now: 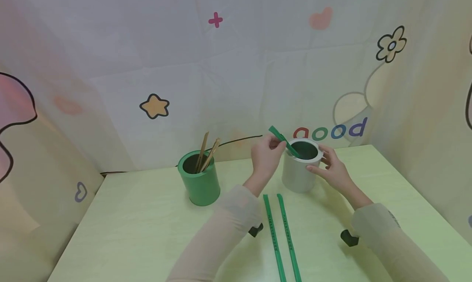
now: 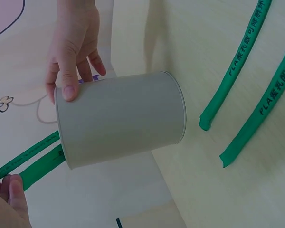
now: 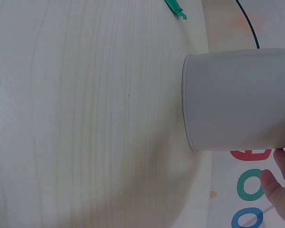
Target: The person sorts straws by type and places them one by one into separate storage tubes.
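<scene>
My left hand (image 1: 265, 156) pinches green wrapped straws (image 1: 293, 150) above the white canister (image 1: 297, 176). Two green strips run from its fingers into the canister's mouth in the left wrist view, their far ends hidden inside. On the canister's right side, my right hand (image 1: 334, 170) holds it near the rim, thumb toward the front and fingers behind. The canister stands upright on the table. In front of it lie two more green wrapped straws, a left straw (image 1: 274, 237) and a right straw (image 1: 289, 237), side by side with printed lettering on them.
A green canister (image 1: 203, 188) holding several wooden sticks (image 1: 202, 153) stands to the left on the pale wooden table (image 1: 129, 224). Behind the table hangs a printed cloth (image 1: 236, 89), and a thin black cord (image 1: 239, 140) runs along it at the back edge.
</scene>
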The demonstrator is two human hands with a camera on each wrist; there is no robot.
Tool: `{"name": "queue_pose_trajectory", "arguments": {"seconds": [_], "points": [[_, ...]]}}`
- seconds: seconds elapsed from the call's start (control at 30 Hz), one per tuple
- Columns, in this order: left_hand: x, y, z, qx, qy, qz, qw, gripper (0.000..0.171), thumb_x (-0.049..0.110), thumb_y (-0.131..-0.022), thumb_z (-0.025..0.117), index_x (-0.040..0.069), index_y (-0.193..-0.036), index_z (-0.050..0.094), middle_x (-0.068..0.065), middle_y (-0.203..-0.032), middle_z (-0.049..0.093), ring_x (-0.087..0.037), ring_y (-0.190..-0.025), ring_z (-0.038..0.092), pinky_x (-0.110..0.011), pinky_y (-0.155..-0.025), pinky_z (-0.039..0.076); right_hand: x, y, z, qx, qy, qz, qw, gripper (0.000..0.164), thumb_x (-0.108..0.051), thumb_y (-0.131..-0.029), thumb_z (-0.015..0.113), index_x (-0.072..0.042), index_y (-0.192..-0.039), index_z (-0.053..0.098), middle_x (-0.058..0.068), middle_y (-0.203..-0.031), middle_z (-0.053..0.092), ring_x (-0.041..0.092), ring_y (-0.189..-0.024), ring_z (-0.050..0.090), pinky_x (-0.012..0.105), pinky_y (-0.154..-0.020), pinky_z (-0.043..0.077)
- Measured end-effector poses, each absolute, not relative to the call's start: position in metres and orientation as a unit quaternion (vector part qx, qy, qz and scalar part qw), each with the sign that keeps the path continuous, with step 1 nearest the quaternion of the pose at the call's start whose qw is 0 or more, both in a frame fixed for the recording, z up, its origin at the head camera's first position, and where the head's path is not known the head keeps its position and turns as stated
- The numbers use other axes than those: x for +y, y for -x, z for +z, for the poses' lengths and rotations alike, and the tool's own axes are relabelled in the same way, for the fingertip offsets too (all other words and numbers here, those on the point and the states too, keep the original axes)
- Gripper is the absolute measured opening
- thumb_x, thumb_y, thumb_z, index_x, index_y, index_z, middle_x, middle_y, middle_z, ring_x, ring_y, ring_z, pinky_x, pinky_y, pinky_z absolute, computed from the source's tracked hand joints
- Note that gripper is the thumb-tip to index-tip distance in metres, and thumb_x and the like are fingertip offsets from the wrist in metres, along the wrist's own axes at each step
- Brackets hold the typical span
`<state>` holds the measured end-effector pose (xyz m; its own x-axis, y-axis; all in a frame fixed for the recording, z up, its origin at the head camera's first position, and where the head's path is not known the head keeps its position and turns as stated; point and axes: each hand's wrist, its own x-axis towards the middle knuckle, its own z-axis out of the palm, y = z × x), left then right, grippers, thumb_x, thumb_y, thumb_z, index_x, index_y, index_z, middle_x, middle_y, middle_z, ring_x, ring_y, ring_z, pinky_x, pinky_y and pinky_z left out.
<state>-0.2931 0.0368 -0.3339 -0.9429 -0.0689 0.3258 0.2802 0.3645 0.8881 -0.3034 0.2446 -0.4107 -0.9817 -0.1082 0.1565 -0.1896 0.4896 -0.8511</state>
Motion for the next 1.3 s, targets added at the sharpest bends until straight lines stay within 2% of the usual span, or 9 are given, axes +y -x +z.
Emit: {"name": "queue_pose_trajectory", "arguments": {"seconds": [0.33,0.77,1.1,1.3], "points": [[0.037,0.294,-0.347,-0.842,0.054,-0.522,0.120,0.016,0.025,-0.084,0.059,0.012,-0.088,0.066,0.002,-0.085,0.067,-0.010,-0.079,0.061,-0.020,-0.068,0.048,0.243,0.304,-0.411,-0.860,-0.090,0.500,0.043,0.082,-0.036,-0.078,0.065,-0.014,-0.139,0.015,0.016,-0.145,0.020,0.044,-0.127,0.027,0.059,-0.094,0.032],[0.027,0.290,-0.353,-0.845,0.070,-0.521,0.098,0.023,0.025,-0.085,0.059,0.013,-0.105,0.062,0.001,-0.097,0.065,-0.011,-0.090,0.059,-0.022,-0.078,0.048,0.243,0.304,-0.411,-0.864,-0.082,0.495,0.040,0.084,-0.038,-0.078,0.065,-0.014,-0.140,0.013,0.017,-0.145,0.019,0.044,-0.127,0.026,0.057,-0.094,0.032],[-0.001,0.283,-0.369,-0.805,0.102,-0.576,0.099,0.023,0.019,-0.084,0.060,0.014,-0.106,0.062,-0.001,-0.096,0.065,-0.011,-0.085,0.060,-0.020,-0.076,0.049,0.243,0.303,-0.410,-0.866,-0.083,0.492,0.038,0.085,-0.037,-0.078,0.065,-0.012,-0.140,0.013,0.018,-0.145,0.018,0.044,-0.127,0.026,0.057,-0.094,0.032],[-0.013,0.280,-0.393,-0.811,0.090,-0.575,0.062,0.024,0.022,-0.082,0.062,0.017,-0.106,0.062,0.001,-0.093,0.065,-0.009,-0.081,0.060,-0.020,-0.072,0.050,0.245,0.303,-0.410,-0.867,-0.089,0.488,0.039,0.083,-0.037,-0.079,0.064,-0.011,-0.139,0.013,0.019,-0.145,0.017,0.045,-0.127,0.026,0.058,-0.095,0.031]]}}
